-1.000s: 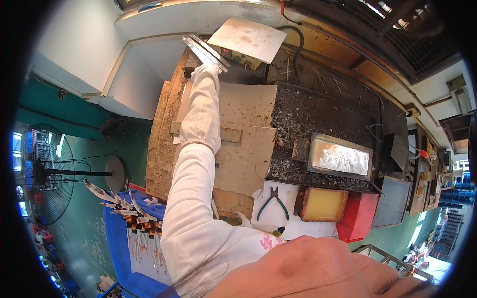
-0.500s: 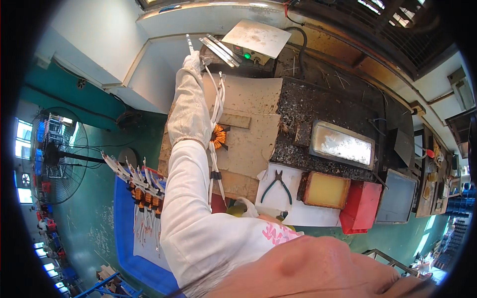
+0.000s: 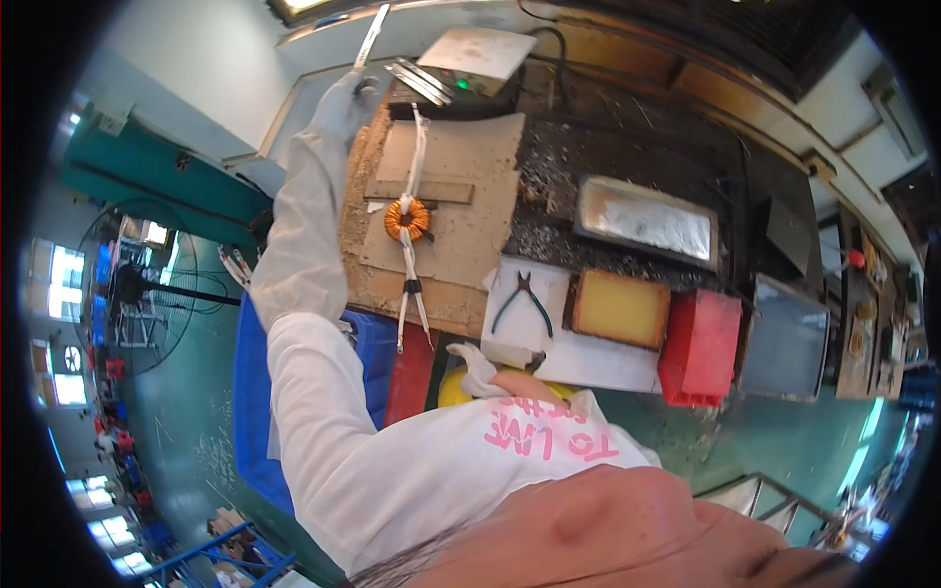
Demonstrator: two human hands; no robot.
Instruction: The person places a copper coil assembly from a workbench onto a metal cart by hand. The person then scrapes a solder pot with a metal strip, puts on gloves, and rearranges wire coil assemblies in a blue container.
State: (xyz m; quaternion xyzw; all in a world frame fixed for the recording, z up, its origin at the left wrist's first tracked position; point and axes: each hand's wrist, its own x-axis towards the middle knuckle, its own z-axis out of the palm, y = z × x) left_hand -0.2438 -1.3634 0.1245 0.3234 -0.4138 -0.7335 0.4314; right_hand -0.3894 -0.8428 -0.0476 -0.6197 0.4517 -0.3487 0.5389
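Observation:
My left hand (image 3: 345, 103), in a pale work glove, is raised at the far left of the bench. It is closed round one end of a flat silver metal strip (image 3: 371, 37), which points up and away. Several similar metal strips (image 3: 420, 81) lie just right of it. Nearer me, a toroidal coil (image 3: 408, 220) wound with orange-copper wire rests on the brown board (image 3: 472, 157), its white-sleeved leads (image 3: 420, 152) stretched away and toward me. My right hand (image 3: 478, 370), gloved and partly hidden by my shirt, is by the bench's front edge; its fingers cannot be made out.
Green-handled cutters (image 3: 524, 304) lie on white paper. Right of the board are a tray of silvery metal (image 3: 647, 223), a yellow-filled tray (image 3: 619, 309) and a red bin (image 3: 701, 348). A box with a green light (image 3: 470, 86) stands behind. A blue tub (image 3: 253, 392) is at left.
My left hand has moved left, away from the coil's leads, and the strip in it now stands out further. The far leads now lie together on the board. The whole view has shifted.

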